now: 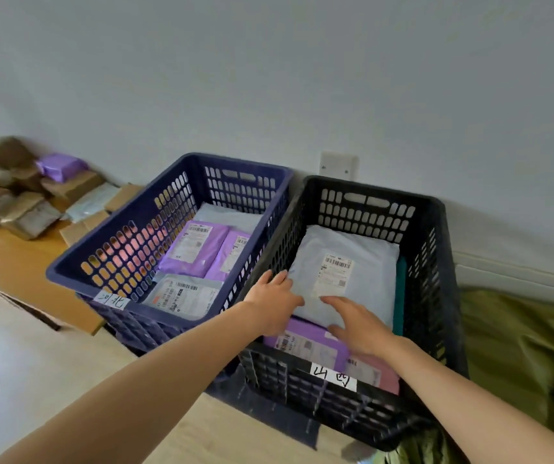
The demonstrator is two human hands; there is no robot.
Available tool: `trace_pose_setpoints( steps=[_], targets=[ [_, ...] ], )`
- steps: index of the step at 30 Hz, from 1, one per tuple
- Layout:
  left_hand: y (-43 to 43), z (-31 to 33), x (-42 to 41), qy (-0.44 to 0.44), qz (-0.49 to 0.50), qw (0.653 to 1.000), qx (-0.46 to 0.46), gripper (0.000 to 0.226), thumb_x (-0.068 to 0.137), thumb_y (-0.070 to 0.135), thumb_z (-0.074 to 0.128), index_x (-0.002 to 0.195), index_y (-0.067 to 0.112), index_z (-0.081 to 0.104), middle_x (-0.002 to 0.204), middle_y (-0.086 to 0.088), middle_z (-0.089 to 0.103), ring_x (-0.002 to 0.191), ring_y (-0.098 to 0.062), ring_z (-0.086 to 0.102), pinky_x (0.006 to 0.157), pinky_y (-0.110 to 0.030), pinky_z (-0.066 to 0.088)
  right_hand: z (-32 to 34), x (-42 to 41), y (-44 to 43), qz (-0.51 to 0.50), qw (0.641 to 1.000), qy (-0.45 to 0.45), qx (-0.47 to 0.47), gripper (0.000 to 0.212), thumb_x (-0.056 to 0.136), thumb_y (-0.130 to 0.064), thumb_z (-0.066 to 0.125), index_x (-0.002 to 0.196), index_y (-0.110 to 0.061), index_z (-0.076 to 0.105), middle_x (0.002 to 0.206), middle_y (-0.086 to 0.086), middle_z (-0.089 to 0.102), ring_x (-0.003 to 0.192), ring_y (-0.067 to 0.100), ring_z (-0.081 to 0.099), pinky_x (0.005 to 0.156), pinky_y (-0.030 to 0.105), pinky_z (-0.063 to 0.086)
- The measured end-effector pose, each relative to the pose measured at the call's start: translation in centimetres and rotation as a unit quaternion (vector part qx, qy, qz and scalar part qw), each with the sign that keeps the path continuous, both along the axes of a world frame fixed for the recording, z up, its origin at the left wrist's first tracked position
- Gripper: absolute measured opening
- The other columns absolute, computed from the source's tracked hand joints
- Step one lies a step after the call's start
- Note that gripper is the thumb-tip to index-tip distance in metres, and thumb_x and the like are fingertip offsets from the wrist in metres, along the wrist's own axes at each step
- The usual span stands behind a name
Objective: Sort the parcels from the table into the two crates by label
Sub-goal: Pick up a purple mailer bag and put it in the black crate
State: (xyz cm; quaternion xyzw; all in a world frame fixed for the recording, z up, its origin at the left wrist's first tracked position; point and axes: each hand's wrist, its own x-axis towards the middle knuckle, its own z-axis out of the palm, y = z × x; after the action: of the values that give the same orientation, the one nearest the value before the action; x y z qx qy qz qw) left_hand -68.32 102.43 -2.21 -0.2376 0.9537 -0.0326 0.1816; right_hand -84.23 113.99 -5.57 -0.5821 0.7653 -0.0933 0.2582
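Two bare forearms reach in from the near edge. The black crate (434, 283), tagged with a handwritten white label (334, 377), stands just beside the blue crate (68, 274), which holds purple and grey parcels. On top in the black crate lies a large pale blue parcel (366, 289), over a purple parcel (309, 346) and a pink one (374, 371). The left hand (273, 303) rests flat at the pale parcel's left edge, fingers straight. The right hand (359, 329) lies on its near edge, fingers spread. Brown parcels (17, 202) are heaped on the table (7, 262) to the left.
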Motion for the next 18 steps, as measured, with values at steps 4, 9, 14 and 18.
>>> trace_pose_setpoints(
  steps=[4,9,14,18],
  targets=[
    [0.1,1.7,2.9,0.062,0.056,0.996,-0.008,0.050,0.101,0.023,0.042,0.148,0.031,0.029,0.159,-0.011,0.013,0.148,-0.028,-0.002,0.119,-0.048,0.001,1.2,1.4,-0.8,-0.024,0.997,-0.028,-0.073,0.054,0.099,-0.022,0.050,0.149,-0.024,0.030,0.155,-0.003,0.030,0.139,0.016,0.034,0.114,0.031,0.028],
    [-0.9,4.4,8.1,0.144,0.143,0.979,-0.002,0.047,0.103,0.045,0.027,0.146,0.027,0.033,0.155,-0.008,0.025,0.145,-0.027,0.014,0.118,-0.045,0.015,4.2,4.9,-3.6,-0.023,0.985,-0.022,-0.167,0.049,0.099,-0.016,0.045,0.148,-0.019,0.034,0.152,-0.001,0.035,0.140,0.015,0.032,0.110,0.029,0.028],
    [-3.4,6.5,14.6,0.192,0.220,0.957,-0.002,0.052,0.102,0.050,0.023,0.146,0.026,0.035,0.154,-0.007,0.028,0.144,-0.024,0.020,0.117,-0.044,0.020,6.3,9.9,-8.5,0.005,0.973,-0.037,-0.230,0.046,0.099,-0.015,0.047,0.144,-0.019,0.039,0.149,-0.006,0.037,0.135,0.012,0.038,0.104,0.025,0.033],
    [-7.0,7.7,20.6,0.219,0.257,0.941,-0.006,0.050,0.102,0.049,0.025,0.146,0.027,0.035,0.154,-0.003,0.029,0.143,-0.024,0.023,0.116,-0.044,0.023,7.3,15.2,-13.3,0.013,0.967,-0.047,-0.252,0.044,0.098,-0.014,0.048,0.142,-0.017,0.041,0.146,-0.002,0.041,0.133,0.014,0.040,0.105,0.027,0.034]
  ],
)
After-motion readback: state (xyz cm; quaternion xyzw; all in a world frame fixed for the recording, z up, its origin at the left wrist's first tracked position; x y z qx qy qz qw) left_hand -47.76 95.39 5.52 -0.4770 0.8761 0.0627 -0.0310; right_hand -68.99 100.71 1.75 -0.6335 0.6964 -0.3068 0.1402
